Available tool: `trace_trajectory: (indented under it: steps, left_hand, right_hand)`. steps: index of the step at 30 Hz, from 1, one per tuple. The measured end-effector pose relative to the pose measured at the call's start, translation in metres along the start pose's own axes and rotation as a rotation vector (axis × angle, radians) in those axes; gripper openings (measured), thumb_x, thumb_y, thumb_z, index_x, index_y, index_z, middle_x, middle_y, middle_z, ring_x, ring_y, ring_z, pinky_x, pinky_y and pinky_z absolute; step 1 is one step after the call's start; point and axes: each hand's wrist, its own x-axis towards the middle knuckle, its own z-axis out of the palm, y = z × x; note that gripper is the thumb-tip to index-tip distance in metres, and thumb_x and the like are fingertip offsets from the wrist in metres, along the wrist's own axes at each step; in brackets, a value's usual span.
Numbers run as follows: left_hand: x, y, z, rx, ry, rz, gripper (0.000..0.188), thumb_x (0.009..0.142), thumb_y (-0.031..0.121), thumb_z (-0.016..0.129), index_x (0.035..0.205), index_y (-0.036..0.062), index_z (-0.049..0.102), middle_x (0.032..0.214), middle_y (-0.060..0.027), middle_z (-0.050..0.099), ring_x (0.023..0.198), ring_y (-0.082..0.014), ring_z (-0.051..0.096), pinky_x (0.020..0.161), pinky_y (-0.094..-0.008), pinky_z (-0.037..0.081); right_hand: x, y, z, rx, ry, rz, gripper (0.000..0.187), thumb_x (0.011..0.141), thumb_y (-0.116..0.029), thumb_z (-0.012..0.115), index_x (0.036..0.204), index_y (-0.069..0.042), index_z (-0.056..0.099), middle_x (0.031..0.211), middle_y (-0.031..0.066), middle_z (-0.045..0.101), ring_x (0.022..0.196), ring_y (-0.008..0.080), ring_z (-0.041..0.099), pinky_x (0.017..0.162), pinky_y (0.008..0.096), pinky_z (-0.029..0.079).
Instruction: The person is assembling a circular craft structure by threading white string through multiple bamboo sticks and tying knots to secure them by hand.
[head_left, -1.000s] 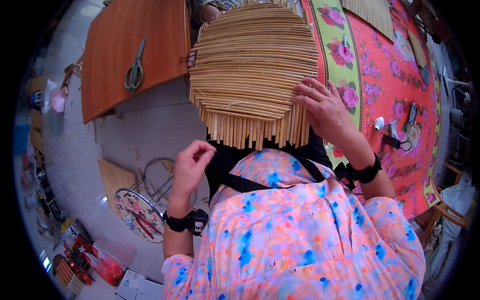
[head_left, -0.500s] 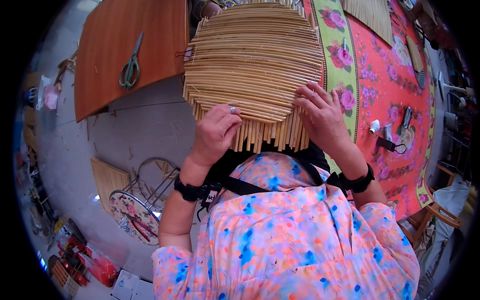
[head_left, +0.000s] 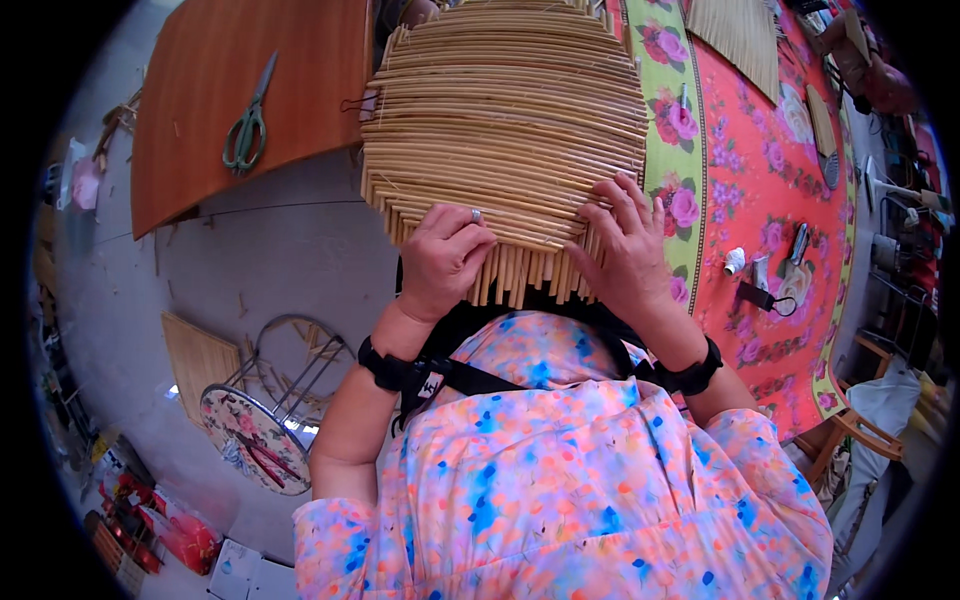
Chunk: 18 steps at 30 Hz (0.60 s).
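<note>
Resting over the person's lap, a round woven bamboo mat point(head_left: 505, 130) is gripped at its near fringed edge by both hands. The left hand point(head_left: 443, 258), away from the mat a second ago, is now curled onto the loose stick ends; the right hand point(head_left: 628, 250) is spread flat beside it. Two-handed work on that edge is judged resumed. Scissors point(head_left: 248, 122) are left untouched on the wooden board point(head_left: 200, 60).

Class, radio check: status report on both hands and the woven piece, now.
Left hand curled, gripping woven reed mat at its lower edge. Right hand spread flat on the mat, fingers open. Scissors on the wooden board, clear of the work.
</note>
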Motion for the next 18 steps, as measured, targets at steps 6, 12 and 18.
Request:
trace_trajectory:
  steps: [6,12,18]
  left_hand:
    - [0.001,0.001,0.003,0.049,-0.006,-0.003,0.012,0.073,0.003,0.077,0.081,0.0073,0.070,0.087,-0.0060,0.063,0.085,-0.0259,0.062,0.072,-0.0360,0.051]
    - [0.000,0.002,0.001,0.064,-0.008,0.001,0.012,0.073,0.002,0.076,0.082,0.0070,0.070,0.087,-0.0059,0.063,0.085,-0.0260,0.062,0.072,-0.0357,0.051]
    - [-0.005,-0.007,-0.001,-0.003,0.020,-0.041,0.010,0.074,0.006,0.076,0.082,0.0089,0.070,0.088,-0.0035,0.065,0.087,-0.0249,0.063,0.072,-0.0352,0.053]
  right_hand:
    - [-0.003,0.000,0.007,0.026,0.026,0.011,0.056,0.069,-0.039,0.083,0.114,-0.013,0.061,0.136,0.0084,0.048,0.139,0.0322,0.036,0.106,0.0672,0.025]
    - [-0.001,-0.004,0.010,0.003,0.051,0.033,0.058,0.066,-0.042,0.084,0.111,-0.014,0.061,0.133,0.0066,0.049,0.139,0.0315,0.037,0.104,0.0688,0.024]
    - [0.000,-0.005,0.014,0.000,0.081,0.038,0.057,0.066,-0.042,0.085,0.109,-0.014,0.061,0.131,0.0055,0.049,0.138,0.0315,0.037,0.105,0.0691,0.022]
